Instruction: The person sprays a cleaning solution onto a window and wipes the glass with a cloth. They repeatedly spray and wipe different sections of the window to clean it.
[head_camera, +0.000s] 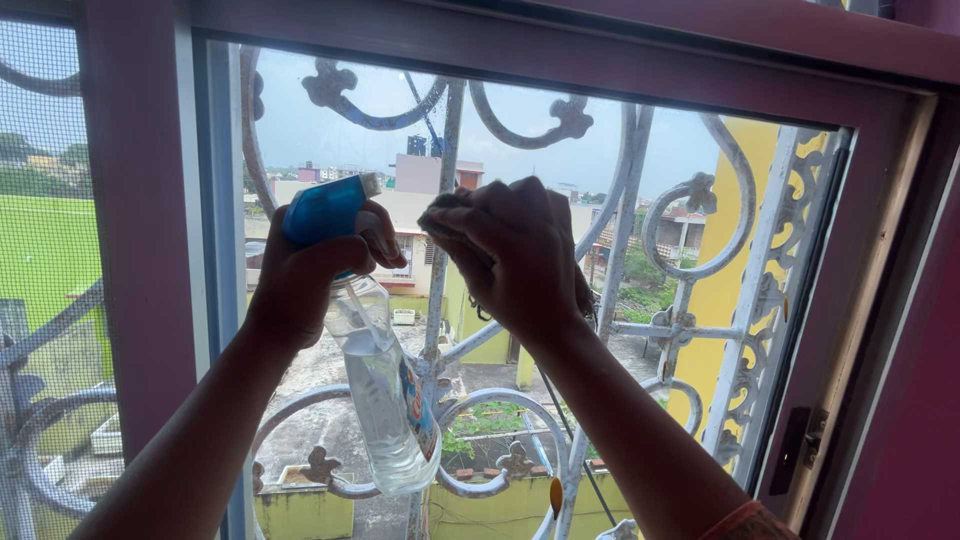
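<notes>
**Head view: both hands up at the window pane**

Head camera fills with the window pane and white scrolled grille. Centre frame, my left hand grips a clear spray bottle; my right hand clutches a dark cloth against the glass.

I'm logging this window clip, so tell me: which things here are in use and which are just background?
In use: spray bottle in the left hand; cloth under the right hand; window pane.

Background: white iron grille; mesh screen; window latch.
</notes>
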